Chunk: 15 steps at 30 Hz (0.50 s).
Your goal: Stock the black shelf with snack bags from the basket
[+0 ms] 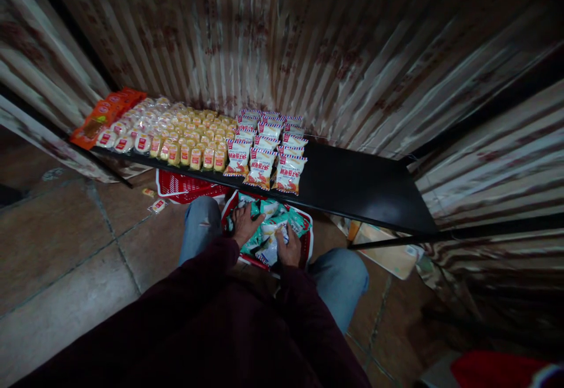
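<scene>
A red basket with a white rim stands between my knees, filled with green and white snack bags. My left hand lies on the bags at the basket's left side, fingers spread and thumb pointing right. At the right side, my right hand is closed around a white and blue snack bag, which is partly hidden by the fingers. Just beyond the basket, white snack bags with red print stand in rows on a black shelf.
Left along the shelf are small yellow-wrapped cakes, white-wrapped cakes and orange packets. A second red basket sits beneath. Two small packets lie on the tiled floor. Striped curtain hangs behind; black poles frame both sides.
</scene>
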### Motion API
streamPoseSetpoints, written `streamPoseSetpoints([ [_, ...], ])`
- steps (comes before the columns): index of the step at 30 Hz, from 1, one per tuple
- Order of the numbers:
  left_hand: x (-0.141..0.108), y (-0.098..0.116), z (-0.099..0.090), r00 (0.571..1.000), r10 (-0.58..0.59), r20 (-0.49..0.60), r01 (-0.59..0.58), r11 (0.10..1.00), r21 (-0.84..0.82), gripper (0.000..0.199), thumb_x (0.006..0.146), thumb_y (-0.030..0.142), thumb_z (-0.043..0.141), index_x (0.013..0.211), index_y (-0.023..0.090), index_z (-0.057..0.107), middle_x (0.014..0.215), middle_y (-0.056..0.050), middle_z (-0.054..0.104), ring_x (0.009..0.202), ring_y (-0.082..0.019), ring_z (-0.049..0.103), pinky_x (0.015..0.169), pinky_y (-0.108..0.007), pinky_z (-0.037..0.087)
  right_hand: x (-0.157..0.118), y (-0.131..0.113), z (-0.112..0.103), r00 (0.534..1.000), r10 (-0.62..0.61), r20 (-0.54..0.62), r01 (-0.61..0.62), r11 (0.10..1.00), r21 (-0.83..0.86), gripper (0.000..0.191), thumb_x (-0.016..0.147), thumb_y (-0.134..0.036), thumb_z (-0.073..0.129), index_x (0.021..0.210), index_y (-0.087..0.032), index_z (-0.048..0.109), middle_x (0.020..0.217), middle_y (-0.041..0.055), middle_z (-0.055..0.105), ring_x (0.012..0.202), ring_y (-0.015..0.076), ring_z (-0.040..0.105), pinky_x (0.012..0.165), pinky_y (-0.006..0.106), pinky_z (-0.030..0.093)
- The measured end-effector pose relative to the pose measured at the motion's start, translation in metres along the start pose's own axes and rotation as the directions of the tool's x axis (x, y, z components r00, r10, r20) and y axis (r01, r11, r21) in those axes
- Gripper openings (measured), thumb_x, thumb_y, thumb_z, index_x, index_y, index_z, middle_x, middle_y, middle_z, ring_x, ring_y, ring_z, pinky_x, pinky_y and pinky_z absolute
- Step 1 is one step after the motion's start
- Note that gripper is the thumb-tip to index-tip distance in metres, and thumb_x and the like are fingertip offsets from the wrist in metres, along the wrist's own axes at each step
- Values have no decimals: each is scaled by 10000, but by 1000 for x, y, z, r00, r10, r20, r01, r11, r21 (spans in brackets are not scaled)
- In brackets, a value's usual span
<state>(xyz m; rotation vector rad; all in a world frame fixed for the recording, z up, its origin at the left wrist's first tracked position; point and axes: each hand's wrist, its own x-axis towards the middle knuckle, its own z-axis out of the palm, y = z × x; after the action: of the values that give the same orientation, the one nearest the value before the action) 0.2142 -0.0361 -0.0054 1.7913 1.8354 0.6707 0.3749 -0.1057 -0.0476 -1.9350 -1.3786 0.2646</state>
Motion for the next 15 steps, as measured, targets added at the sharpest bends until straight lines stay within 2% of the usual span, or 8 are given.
streamPoseSetpoints([
  [4,4,2,-3,996,83,21,-83,996,-22,424,792,367,651,1171,186,595,1188,-122,584,1198,-301,465,1049,-465,335,-1,0,3,998,6,-62,-8,999,-39,669,868,-614,359,1212,-94,602,1192,202,601,1120,291,539,972,462,420],
  [6,3,3,-5,984,172,56,-168,983,-69,333,789,264,627,1111,182,607,1201,-106,575,1196,-266,473,1042,-417,370,-1,-1,3,998,23,-58,-26,998,-51,658,871,-599,342,1215,-95,589,1206,201,595,1143,296,524,990,469,401],
  [10,-5,9,-7,939,318,132,-300,944,-140,293,762,137,573,1045,212,593,1188,-45,600,1177,-186,513,1034,-326,412,-1,-1,-1,995,64,-76,-68,997,-42,672,853,-570,345,1279,-80,519,1274,213,551,1200,318,485,1024,491,361],
  [15,-17,19,-6,910,390,143,-366,915,-170,236,752,91,533,958,191,590,1150,-77,616,1222,-206,488,1080,-365,376,-3,-5,-11,990,17,-137,-21,999,-28,764,852,-569,331,1391,-28,370,1370,242,466,1284,337,418,1044,510,337],
])
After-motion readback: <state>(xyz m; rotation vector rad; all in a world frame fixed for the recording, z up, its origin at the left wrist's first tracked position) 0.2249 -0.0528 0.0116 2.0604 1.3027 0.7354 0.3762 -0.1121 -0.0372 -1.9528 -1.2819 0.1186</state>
